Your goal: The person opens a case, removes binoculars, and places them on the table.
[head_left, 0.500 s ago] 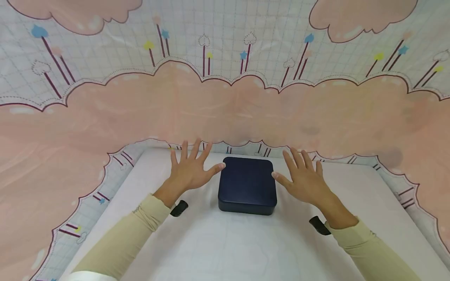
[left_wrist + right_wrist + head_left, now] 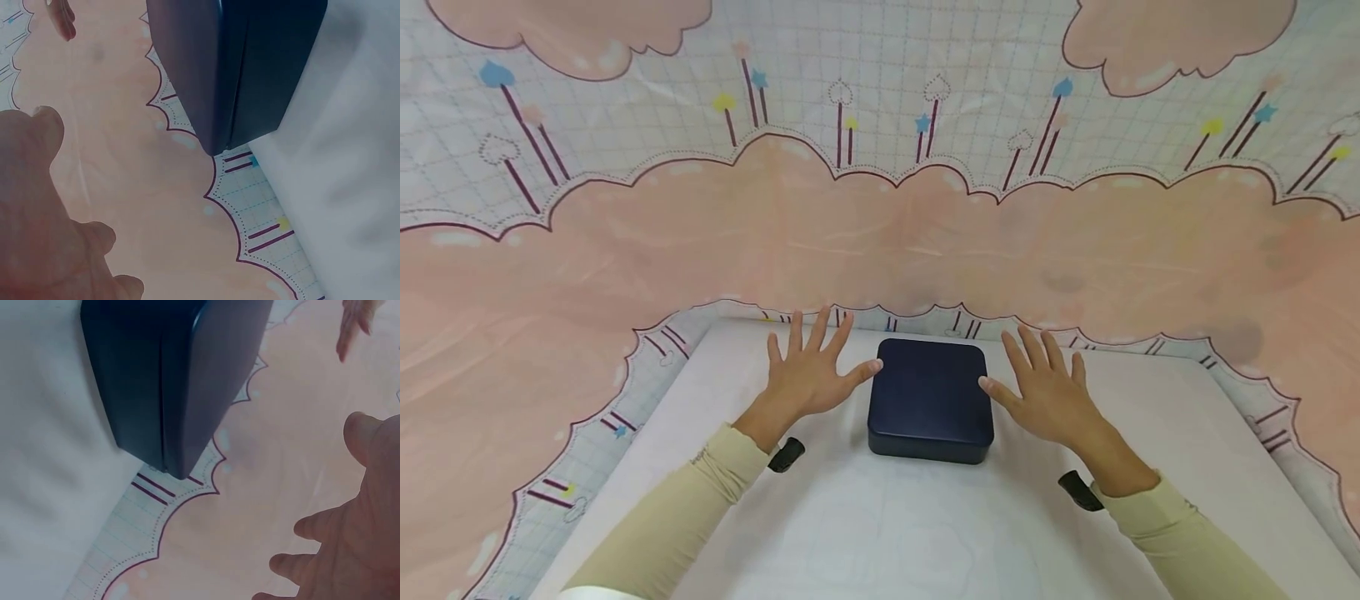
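A dark navy square box point(image 2: 931, 392) with rounded corners stands on the white table, its lid seam showing as a thin line along the side in both wrist views. To its left my left hand point(image 2: 808, 379) is held with the fingers spread and straight, the thumb near the box's upper left edge. On the other side my right hand point(image 2: 1051, 396) is spread the same way, thumb near the right edge. Both wrist views show the box point(image 2: 269, 69) apart from the palms. Neither hand holds anything. What is inside the box is hidden.
White table surface point(image 2: 850, 533) lies around the box. Beyond its back and side edges hangs a pink and white patterned cloth point(image 2: 880, 242). A black strap piece point(image 2: 786, 456) sits under the left wrist, another black piece point(image 2: 1080, 490) under the right.
The whole head view has shifted slightly downward. Both hands stay spread beside the box, which has not moved on the table.
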A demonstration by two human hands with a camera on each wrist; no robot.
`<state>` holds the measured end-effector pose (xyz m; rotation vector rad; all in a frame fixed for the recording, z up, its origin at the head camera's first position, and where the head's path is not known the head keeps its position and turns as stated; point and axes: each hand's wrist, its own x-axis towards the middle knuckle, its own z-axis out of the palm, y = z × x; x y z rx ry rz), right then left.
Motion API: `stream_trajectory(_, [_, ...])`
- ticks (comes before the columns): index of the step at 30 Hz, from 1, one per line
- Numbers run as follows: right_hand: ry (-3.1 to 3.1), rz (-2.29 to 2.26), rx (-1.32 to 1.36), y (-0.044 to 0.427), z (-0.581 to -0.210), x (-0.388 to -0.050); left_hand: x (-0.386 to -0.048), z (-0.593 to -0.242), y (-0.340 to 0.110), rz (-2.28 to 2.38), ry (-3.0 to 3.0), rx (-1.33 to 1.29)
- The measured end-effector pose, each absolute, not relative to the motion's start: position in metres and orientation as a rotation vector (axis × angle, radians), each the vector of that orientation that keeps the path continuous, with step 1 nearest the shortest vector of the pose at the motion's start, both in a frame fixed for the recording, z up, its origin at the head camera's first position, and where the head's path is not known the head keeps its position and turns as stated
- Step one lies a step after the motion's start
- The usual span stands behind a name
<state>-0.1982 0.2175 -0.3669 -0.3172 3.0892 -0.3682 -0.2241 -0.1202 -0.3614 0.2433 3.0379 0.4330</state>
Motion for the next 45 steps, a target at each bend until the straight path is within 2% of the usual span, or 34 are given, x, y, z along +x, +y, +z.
stream_trajectory(45, [3.071, -0.465, -0.245, 0.215, -0.406, -0.199, -0.222, -0.405, -0.123, 0.466, 3.026, 0.193])
